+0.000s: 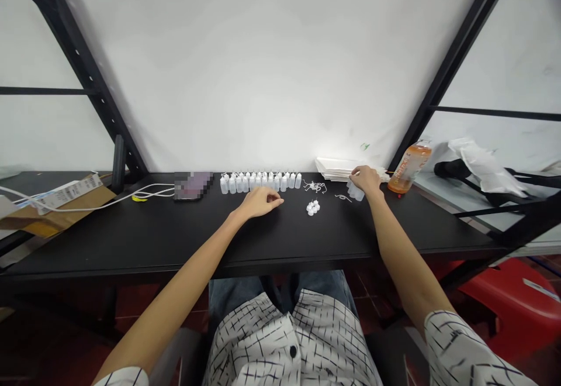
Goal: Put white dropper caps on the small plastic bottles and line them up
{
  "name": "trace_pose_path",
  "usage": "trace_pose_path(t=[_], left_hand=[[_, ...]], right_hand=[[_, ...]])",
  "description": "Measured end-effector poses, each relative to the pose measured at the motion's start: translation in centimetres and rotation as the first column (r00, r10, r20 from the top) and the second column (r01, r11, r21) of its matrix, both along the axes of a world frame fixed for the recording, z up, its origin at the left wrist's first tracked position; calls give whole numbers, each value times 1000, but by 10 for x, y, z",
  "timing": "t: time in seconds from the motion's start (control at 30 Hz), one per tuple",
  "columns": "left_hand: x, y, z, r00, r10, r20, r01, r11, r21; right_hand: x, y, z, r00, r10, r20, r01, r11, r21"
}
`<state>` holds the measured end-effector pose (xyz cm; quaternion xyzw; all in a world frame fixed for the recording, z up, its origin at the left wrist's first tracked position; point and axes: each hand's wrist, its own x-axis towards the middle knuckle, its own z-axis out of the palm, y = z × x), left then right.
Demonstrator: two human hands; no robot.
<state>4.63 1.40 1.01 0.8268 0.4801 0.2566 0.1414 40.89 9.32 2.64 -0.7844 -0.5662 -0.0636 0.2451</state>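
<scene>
My left hand (263, 203) rests on the black table, fingers loosely curled, with a gap between thumb and index finger and nothing visible between them. Just beyond it stand rows of small white squeeze bottles (245, 185) with caps on, partly hidden by the hand. Over at the right, my right hand (367, 179) closes its fingers on the top of a small translucent bottle (356, 192) in a little uncapped group; its fingertips are partly hidden. Between the hands lies a small cluster of white caps (312, 207). Behind the caps is a pile of thin white curled strips (315, 187).
Flat white packaging (337, 168) lies against the wall behind my right hand. An orange drink bottle (409, 166) leans at the table's right end. A pixelated flat item (193, 186), a white cable (151, 189) and a cardboard box (74, 204) are on the left.
</scene>
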Motion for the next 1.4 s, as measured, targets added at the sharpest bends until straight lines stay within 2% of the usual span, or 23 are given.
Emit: trace_pose_path(t=[0.4, 0.6, 0.7, 0.8, 0.87, 0.97, 1.03, 1.1, 1.17, 1.27, 1.4], left_hand=[[1, -2, 1, 1000, -1, 1, 1, 1000, -1], [-2, 0, 0, 1000, -9, 13, 9, 1000, 13], [-2, 0, 0, 1000, -8, 19, 8, 1000, 16], [-1, 0, 0, 1000, -13, 26, 12, 1000, 24], [-1, -1, 1, 999, -19, 42, 17, 999, 29], [0, -2, 1, 995, -10, 102, 7, 1000, 26], [0, -2, 2, 987, 6, 163, -9, 1000, 18], [1, -3, 3, 973, 12, 230, -13, 1000, 1], [1, -2, 3, 955, -4, 297, 11, 1000, -21], [1, 0, 3, 919, -44, 393, 79, 994, -75], [2, 1, 3, 887, -49, 460, 129, 981, -144]], right_hand=[[-6, 2, 0, 999, -30, 21, 30, 999, 36], [-11, -5, 7, 998, -44, -37, 49, 990, 130], [-20, -10, 13, 992, 12, -126, 18, 972, 234], [-39, -17, 20, 959, 187, -215, -102, 929, 355], [-58, -23, 22, 876, 390, -284, -248, 869, 427], [-96, -35, 21, 665, 660, -348, -459, 730, 506], [-123, -44, 19, 520, 784, -340, -596, 618, 513], [-148, -52, 16, 391, 841, -374, -681, 538, 498], [-167, -57, 14, 316, 859, -402, -723, 493, 484], [-182, -60, 10, 252, 865, -433, -762, 453, 462], [-183, -59, 7, 235, 852, -468, -770, 457, 445]])
